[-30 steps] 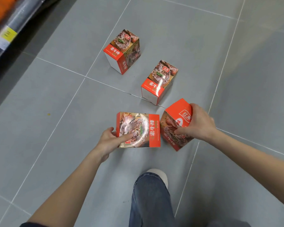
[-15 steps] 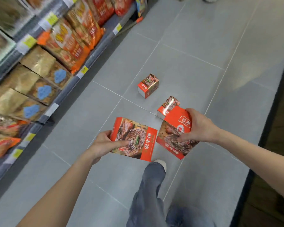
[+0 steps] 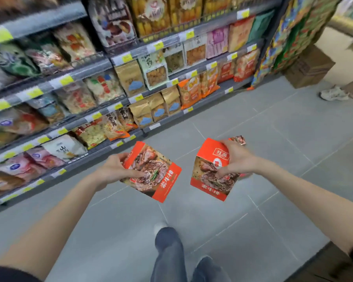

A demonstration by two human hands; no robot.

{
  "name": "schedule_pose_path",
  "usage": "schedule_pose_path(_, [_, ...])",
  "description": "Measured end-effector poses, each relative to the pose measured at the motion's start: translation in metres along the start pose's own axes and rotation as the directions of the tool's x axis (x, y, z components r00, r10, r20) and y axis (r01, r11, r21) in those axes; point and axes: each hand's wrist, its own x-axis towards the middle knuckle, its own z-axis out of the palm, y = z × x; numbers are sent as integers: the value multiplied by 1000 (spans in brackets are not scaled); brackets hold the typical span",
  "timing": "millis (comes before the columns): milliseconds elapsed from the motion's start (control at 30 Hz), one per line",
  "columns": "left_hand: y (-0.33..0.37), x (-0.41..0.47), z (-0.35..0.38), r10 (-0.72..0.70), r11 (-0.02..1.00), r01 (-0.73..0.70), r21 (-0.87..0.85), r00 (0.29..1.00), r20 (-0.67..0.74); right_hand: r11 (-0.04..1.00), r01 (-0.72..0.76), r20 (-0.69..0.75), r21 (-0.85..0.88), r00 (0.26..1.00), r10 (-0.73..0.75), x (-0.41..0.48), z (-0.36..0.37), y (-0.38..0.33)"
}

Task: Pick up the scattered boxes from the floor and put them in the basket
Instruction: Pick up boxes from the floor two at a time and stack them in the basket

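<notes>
My left hand grips one red cardboard box printed with a steak photo; my right hand grips a second, both above the grey tiled floor. Transport step. The basket is not in view; I must locate it next.

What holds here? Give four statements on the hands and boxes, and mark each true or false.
1. The left hand holds a box. True.
2. The right hand is empty. False: it grips a second box.
3. Both held boxes rest on the floor. False: they are lifted clear of it.
4. Shelves of packaged food stand to the person's left. True.
</notes>
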Motion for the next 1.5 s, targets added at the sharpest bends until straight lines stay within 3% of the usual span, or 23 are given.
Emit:
schedule_pose_path(300, [-149, -161, -185, -102, 991, 69, -114, 945, -312, 893, 384, 234, -234, 914, -331, 32, 89, -267])
schedule_pose_path(500, [-278, -291, -298, -209, 974, 133, -182, 835, -509, 761, 625, 425, -175, 745, -514, 37, 201, -471])
schedule_pose_path(667, [-360, -391, -366, -280, 959, 179, -219, 705, -652, 644, 759, 549, -101, 582, -600, 24, 286, -619])
schedule_pose_path(933, [-469, -475, -449, -403, 915, 216, -341, 558, -726, 437, 898, 698, -49, 344, -628, 18, 402, -815])
schedule_pose_path(1133, [-561, -508, -528, -553, 833, 265, -485, 397, -733, 251, 968, 793, 15, 142, -593, 30, 498, -966])
schedule_pose_path(1300, [-623, -532, -569, -668, 743, 195, -640, 264, -696, 71, 994, 844, 81, -30, -535, 25, 574, -1079])
schedule_pose_path(1500, [-695, -571, -601, -747, 664, 181, -726, 212, -630, 11, 985, 881, 170, -147, -450, 6, 674, -1176])
